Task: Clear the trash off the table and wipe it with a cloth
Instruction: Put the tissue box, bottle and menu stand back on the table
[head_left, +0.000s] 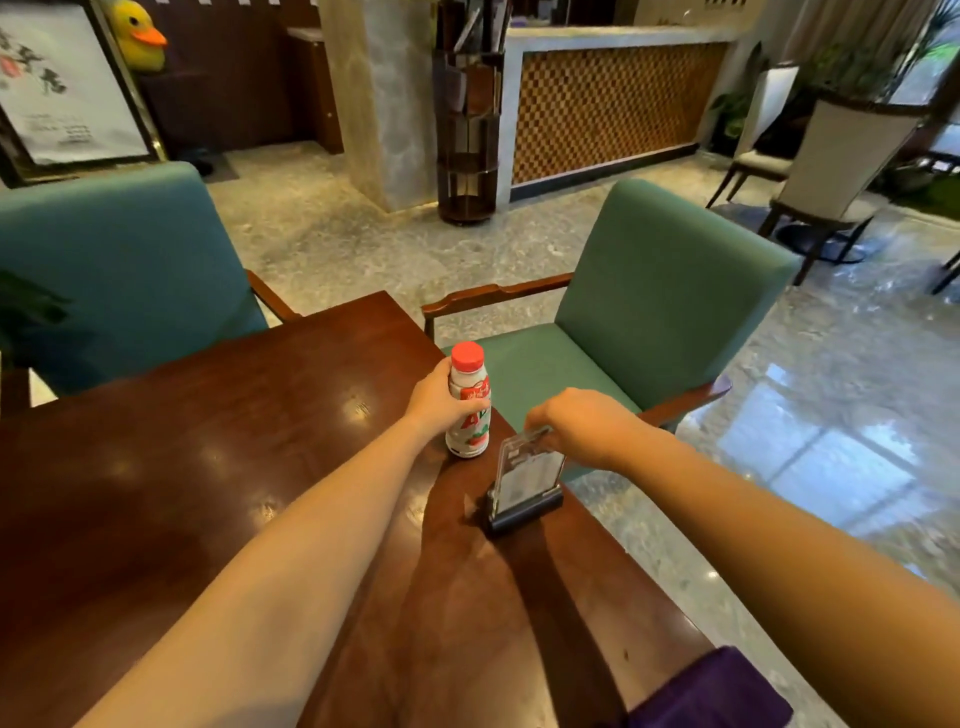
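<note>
1. Two things are partly hidden. The fingers of the left grip (441, 401) curl behind the bottle (470, 436), and the print on the sign holder (527, 470) is too blurred to read.
2. The bottle, white with a red cap, stands upright at centre frame near the right edge of the counter (208, 493), with the left grip wrapped round its middle.
3. The right grip (584, 426) pinches the top edge of the clear sign holder, which stands just beside the bottle.
4. Purple fabric (711, 691) at lower right is cut off by the frame; I cannot tell what it is.
5. The counter is glossy dark wood. Beyond it are two green armchairs (670, 291), a polished stone floor (337, 234), and a yellow duck toy (136, 34) at upper left.
</note>
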